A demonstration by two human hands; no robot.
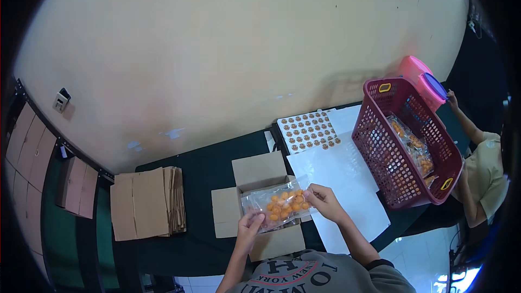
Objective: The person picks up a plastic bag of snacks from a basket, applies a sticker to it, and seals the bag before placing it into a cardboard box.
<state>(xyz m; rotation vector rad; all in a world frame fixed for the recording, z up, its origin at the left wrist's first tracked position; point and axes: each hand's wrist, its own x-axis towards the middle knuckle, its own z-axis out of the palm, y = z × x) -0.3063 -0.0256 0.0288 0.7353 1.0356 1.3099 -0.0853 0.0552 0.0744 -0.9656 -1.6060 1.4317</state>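
Between my two hands is a clear plastic bag [286, 204] with several round orange pieces in it. My left hand [251, 224] pinches the bag's left end, thumb on top. At the opposite end, my right hand [322, 201] grips the upper right corner with its fingers closed. The bag is held over an open cardboard box [259, 165] whose flaps are spread outward. Most of the box's inside is hidden behind the bag and my hands.
Folded cardboard boxes [142, 203] are stacked at left. A sticker sheet [308, 131] and white sheets [336, 179] lie right of the box. A maroon basket [380, 154] holds similar bags [415, 149]. Pink tubs [418, 70] stand behind it; another person [485, 168] is at far right.
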